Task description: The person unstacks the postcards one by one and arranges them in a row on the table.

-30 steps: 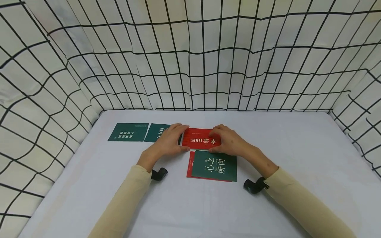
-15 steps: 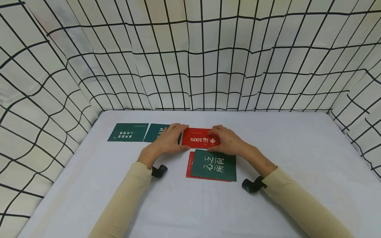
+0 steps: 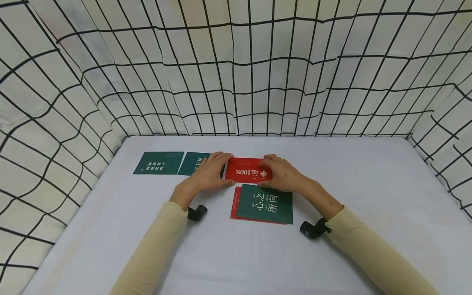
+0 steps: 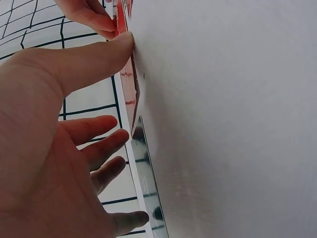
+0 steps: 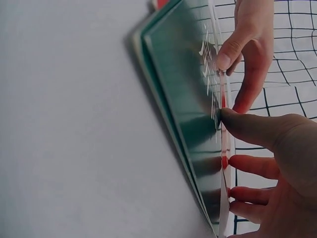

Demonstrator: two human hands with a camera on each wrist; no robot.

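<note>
Red card (image 3: 246, 173) flat on table (image 3: 368, 196), third in a row after two green cards (image 3: 159, 163), (image 3: 195, 162) to its left. Left hand (image 3: 209, 174) at its left edge, thumb against near edge, fingers fairly straight over far corner; right hand (image 3: 283, 174) on its right end, thumb at near edge, fingers laid flat on top. Neither hand closed round it: card pressed and squared, probably to line it up with the row. Stack (image 3: 263, 203) just nearer, green over red, untouched. White cloth tabletop; grid-patterned fabric (image 3: 236, 69) hung on three sides.
</note>
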